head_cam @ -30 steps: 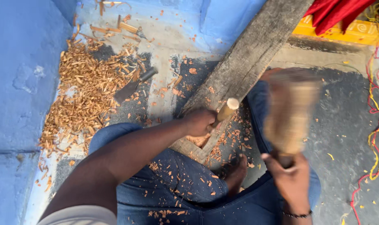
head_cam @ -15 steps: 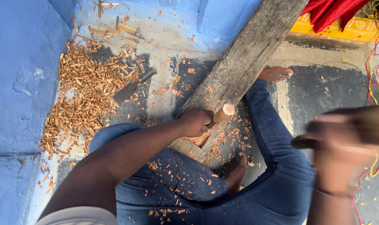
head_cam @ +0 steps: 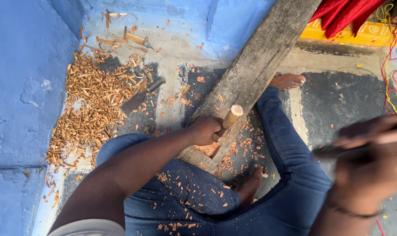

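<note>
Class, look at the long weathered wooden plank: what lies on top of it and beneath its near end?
On the long weathered wooden plank lie orange wood chips; the left hand holds a wooden-handled chisel against it. The blue-jeaned leg lies beside it. The ground beneath is hidden.

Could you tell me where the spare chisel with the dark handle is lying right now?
In the head view the spare chisel lies on the floor, upper left of centre, at the right edge of the shavings pile, left of the plank.

Concrete floor [head_cam: 338, 100] bears wood shavings [head_cam: 93, 100], plank [head_cam: 255, 65], chisel [head_cam: 141, 94].
</note>
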